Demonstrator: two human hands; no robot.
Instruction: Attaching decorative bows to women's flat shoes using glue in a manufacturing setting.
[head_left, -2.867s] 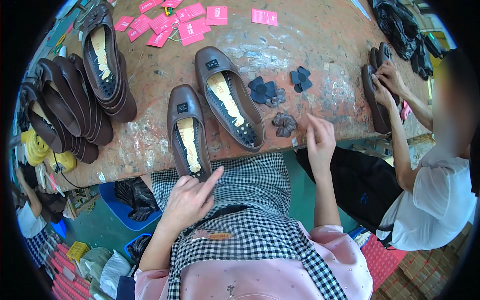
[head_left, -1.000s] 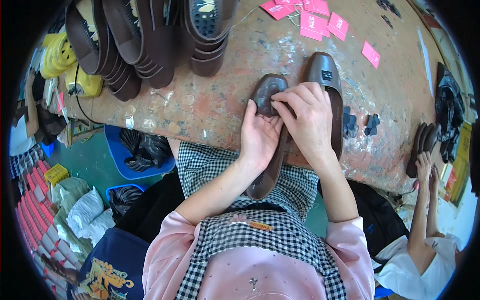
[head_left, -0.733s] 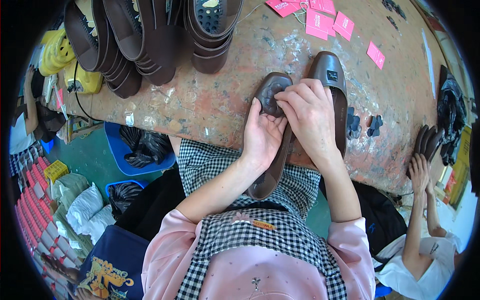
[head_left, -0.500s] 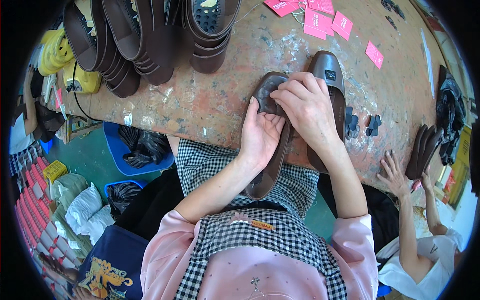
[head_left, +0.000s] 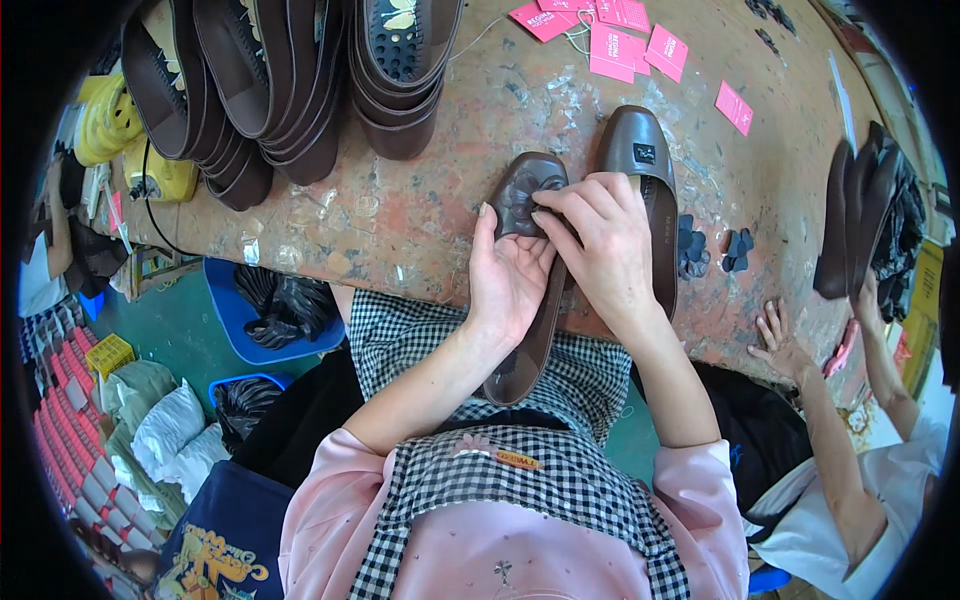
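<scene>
A dark brown mule shoe [head_left: 519, 372] lies tilted over the table's near edge, its insole facing up. My left hand [head_left: 507, 285] holds it, thumb against the left side of the toe and fingers at the opening of the upper. On that toe sits a dark brown flower ornament [head_left: 522, 190]. My right hand [head_left: 605, 240] has its thumb and index finger pinched at the flower's right side; the exact contact is partly hidden by the fingers. Just right of it rests a second brown mule [head_left: 630, 138], bearing a small black square patch.
Stacked brown shoes [head_left: 400, 130] fill the back left. Pink tags [head_left: 612, 50] lie at the back, and dark flower pieces [head_left: 738, 250] lie right of the shoes. At right, a co-worker's hand [head_left: 783, 345] rests near the table edge; brown shoes [head_left: 850, 225] stand beyond. A blue bin [head_left: 235, 325] is below left.
My right fingers have shifted slightly off the toe, so more of the flower shows. The co-worker's brown shoes have moved farther from the near edge. The whole view has shifted a little.
</scene>
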